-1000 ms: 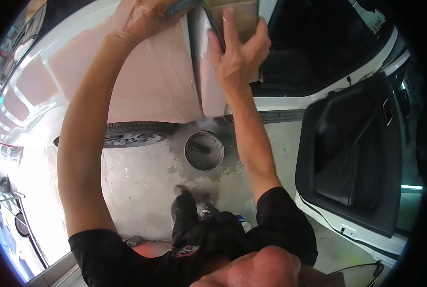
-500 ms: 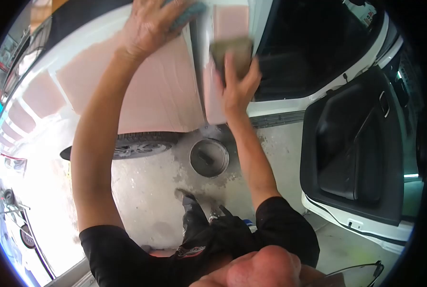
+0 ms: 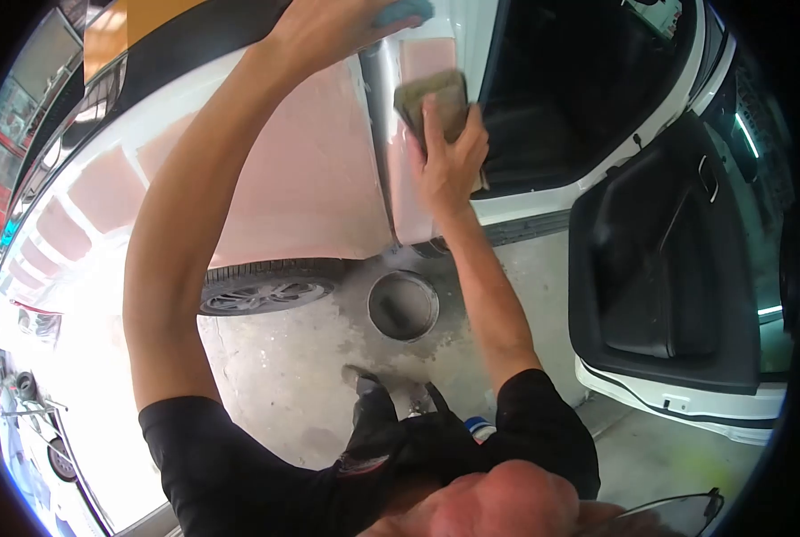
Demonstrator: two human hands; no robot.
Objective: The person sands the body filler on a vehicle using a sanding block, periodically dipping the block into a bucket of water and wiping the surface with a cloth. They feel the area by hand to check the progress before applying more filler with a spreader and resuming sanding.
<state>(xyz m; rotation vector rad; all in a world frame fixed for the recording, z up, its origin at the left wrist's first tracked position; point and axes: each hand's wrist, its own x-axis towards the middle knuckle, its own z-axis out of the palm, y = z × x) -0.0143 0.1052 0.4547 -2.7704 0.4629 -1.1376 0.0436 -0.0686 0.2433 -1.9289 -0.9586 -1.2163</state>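
Near the top of the view, my left hand (image 3: 324,31) is wrapped round a blue sponge (image 3: 403,12) above the upper body of the white car. My right hand (image 3: 451,157) holds a brownish sanding block (image 3: 432,100) flat against the narrow pillar beside the door opening. Smooth pink filler patches cover the pillar (image 3: 410,192) and the wide panel (image 3: 306,179) to its left. A dark gap runs between the two.
A round bucket (image 3: 402,306) of dark liquid stands on the concrete floor below the pillar. The car's wheel (image 3: 270,286) is left of it. An open door (image 3: 664,268) with black trim stands at the right.
My left hand has moved up and to the right with the blue sponge. The sanding block stays on the pillar in my right hand. The view has shifted slightly.
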